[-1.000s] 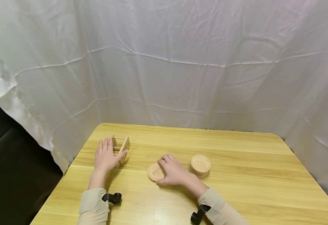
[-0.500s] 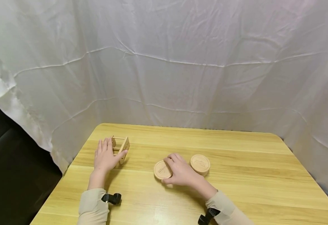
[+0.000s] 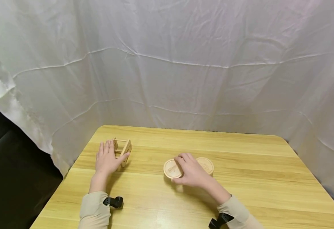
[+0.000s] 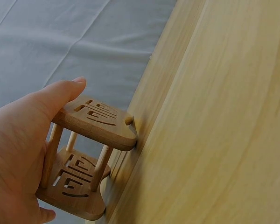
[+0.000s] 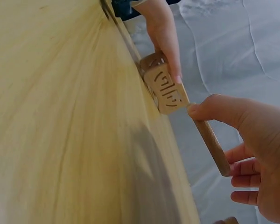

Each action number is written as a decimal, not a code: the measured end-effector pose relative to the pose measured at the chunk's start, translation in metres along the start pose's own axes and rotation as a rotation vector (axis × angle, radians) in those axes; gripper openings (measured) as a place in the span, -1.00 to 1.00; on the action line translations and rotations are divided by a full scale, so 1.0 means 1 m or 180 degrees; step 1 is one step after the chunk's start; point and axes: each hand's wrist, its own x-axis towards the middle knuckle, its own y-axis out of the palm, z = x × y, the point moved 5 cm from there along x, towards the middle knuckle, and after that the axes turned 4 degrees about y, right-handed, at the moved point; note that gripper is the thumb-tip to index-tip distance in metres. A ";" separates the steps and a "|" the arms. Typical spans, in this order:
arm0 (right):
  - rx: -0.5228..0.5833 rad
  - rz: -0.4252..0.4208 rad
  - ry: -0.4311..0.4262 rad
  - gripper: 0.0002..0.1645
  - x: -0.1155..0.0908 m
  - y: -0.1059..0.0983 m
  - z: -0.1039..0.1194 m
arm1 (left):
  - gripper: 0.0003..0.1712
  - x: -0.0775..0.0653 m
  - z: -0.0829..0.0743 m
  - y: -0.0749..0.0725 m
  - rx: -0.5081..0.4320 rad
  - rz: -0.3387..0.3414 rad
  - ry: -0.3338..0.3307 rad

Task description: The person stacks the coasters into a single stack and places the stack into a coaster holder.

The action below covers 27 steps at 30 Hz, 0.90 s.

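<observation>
My left hand (image 3: 106, 161) grips a small wooden coaster holder (image 3: 127, 150) on the left of the table, its thumb along one side panel. In the left wrist view this holder (image 4: 95, 116) shows two panels with cut-out patterns joined by round rods. My right hand (image 3: 192, 172) pinches a round wooden coaster (image 3: 172, 169) by its edge, raised over the table with a shadow below. Seen edge-on in the right wrist view, the coaster (image 5: 211, 147) sits between thumb and fingertips. A stack of coasters (image 3: 206, 164) stands behind the right hand, partly hidden by it.
The wood-grain table (image 3: 249, 190) has rounded far corners. A white curtain (image 3: 167, 82) hangs behind it and along its sides. A black surface (image 3: 12, 171) lies beyond the table's left edge. Each wrist bears a black camera strap (image 3: 113, 202).
My right hand has lifted the coaster and carried it rightward, close to the stack, which it now partly covers. The left hand and the coaster holder have stayed in place.
</observation>
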 end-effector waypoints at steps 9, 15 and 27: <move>-0.0060 -0.0171 -0.0016 0.00 -0.008 -0.014 -0.009 | 0.26 0.000 0.000 0.000 0.0030 0.0008 -0.0007; -0.0094 -0.0267 -0.0025 -0.02 -0.014 -0.021 -0.015 | 0.26 0.000 0.000 0.003 0.0008 0.0000 -0.0010; 0.0024 -0.0323 0.0031 0.01 -0.026 -0.033 -0.029 | 0.25 0.001 0.003 0.002 0.0031 0.0006 -0.0013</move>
